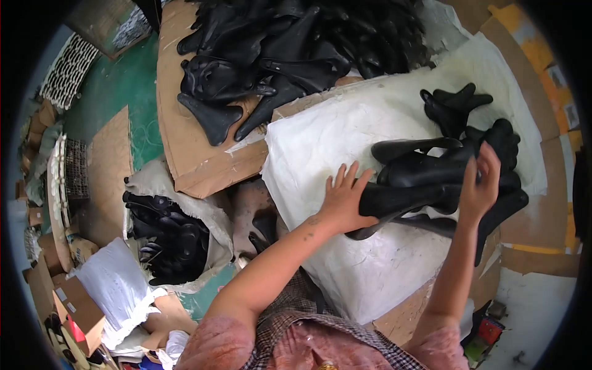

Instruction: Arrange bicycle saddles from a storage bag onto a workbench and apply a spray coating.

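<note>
On the white-covered work surface lies a stack of long black rubber gloves (425, 169), finger ends to the right and cuff ends to the left. My left hand (347, 206) rests with spread fingers against the cuff end of a lower glove (401, 198), its thumb along the cuff. Over the right part of the stack is my right hand (482, 191), thumb apart from the raised fingers, with no glove visibly gripped. Whether its palm touches the gloves cannot be seen. Another black glove (449, 114) lies bent just beyond the stack.
A large heap of black gloves (277, 43) covers the cardboard (203, 166) at the far side. The white sheet (308, 142) lies under the stack. On the left, an open sack (216, 225) holds more black gloves, near a white bag (117, 283) and a cardboard box (80, 302).
</note>
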{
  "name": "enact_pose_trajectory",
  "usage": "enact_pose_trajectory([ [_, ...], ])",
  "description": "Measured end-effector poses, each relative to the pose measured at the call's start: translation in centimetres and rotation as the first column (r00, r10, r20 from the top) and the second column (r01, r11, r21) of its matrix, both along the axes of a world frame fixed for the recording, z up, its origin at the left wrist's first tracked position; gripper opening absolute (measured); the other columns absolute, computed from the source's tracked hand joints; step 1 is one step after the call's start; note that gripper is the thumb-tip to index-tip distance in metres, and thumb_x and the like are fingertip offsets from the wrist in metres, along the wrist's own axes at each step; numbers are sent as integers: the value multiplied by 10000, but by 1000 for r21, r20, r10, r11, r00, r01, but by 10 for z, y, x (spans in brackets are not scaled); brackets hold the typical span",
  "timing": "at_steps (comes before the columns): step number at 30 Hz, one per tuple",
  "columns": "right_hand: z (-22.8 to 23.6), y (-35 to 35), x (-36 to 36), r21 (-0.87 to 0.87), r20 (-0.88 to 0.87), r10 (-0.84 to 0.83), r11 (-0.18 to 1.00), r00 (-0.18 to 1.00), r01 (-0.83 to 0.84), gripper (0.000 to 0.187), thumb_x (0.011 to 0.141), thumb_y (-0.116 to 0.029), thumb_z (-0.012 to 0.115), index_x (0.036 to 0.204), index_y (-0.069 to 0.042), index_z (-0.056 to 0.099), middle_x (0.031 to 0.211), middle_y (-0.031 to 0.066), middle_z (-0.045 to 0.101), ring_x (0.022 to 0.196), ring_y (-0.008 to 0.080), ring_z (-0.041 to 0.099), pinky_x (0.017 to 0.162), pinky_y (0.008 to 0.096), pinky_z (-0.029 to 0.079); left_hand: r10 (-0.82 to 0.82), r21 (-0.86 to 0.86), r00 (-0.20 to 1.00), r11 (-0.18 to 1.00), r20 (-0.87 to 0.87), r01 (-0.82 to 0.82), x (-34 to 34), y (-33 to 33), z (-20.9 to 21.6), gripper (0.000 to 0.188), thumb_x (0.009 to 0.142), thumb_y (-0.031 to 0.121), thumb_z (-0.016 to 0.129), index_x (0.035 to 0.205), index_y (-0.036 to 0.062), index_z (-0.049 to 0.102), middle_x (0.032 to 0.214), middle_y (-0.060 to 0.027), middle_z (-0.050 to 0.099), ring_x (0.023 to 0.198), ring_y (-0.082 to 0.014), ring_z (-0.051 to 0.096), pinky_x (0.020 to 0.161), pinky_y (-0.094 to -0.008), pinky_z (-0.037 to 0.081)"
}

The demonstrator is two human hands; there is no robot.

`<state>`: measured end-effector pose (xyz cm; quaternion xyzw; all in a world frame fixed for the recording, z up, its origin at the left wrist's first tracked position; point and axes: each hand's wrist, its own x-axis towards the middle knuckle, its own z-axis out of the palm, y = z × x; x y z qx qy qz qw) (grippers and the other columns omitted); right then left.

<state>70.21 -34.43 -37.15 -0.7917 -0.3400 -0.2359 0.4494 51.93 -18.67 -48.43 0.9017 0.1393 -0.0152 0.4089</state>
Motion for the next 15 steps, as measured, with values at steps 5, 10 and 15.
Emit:
enact_pose_trajectory([
  [5,-39,-22,220,-629,45,-178,759,983,166,501,682,-201,727,1125,-31,565,1110,153,596,1035,300,565,869,390,451,114,-65,988,992,100,-108,-52,20,-26,865,653,366,741,1364,68,349,1416,-224,277,1306,-402,262,1058,-451,261],
  [10,-129,12,217,-948,105,-398,237,911,213,397,763,-248,613,1123,-127,498,1125,143,571,1067,367,539,879,477,449,191,-124,947,979,258,-163,4,42,-15,771,693,285,732,1345,58,389,1378,-174,380,1278,-312,355,1054,-381,306],
  [15,-90,-4,259,-774,161,-241,571,957,274,196,791,-177,586,956,-71,585,899,160,649,866,372,616,775,453,484,-87,-375,888,884,452,278,172,24,32,827,656,217,729,1367,35,349,1329,-147,461,1230,-273,427,1034,-337,319],
])
